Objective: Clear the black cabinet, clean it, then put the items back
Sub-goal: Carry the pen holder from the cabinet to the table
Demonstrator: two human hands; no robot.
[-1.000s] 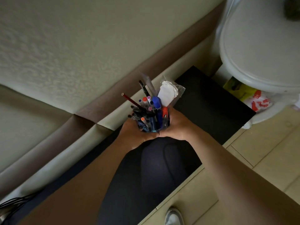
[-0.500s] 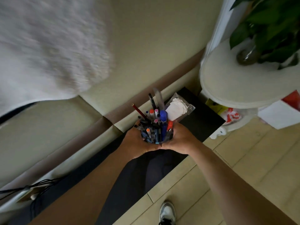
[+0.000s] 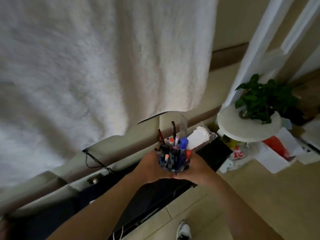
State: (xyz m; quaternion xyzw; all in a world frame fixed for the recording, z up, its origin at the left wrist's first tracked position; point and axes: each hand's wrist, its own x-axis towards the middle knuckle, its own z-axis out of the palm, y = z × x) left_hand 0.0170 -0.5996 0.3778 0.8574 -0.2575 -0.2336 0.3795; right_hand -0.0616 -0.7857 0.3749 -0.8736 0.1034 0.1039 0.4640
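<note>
A clear pen holder [image 3: 173, 160] packed with several pens, markers and a clear ruler is cupped between both hands above the black cabinet [image 3: 152, 196]. My left hand [image 3: 149, 165] grips its left side and my right hand [image 3: 199, 168] grips its right side. A clear packet of white round pieces [image 3: 199, 137] sticks out of the holder on the right. The cabinet top shows dark below my forearms and at its right end [image 3: 213, 151].
A white fuzzy curtain [image 3: 95, 66] hangs over the wall ahead. A round white stand [image 3: 249, 127] with a green plant [image 3: 266, 99] is at right, with bags and white boxes [image 3: 277, 153] beneath. Cables [image 3: 97, 163] lie left. My shoe [image 3: 184, 231] is on the tiled floor.
The view has tilted upward, so the curtain and the plant now fill more of the frame. Both hands keep holding the pen holder, which has risen a little off the cabinet.
</note>
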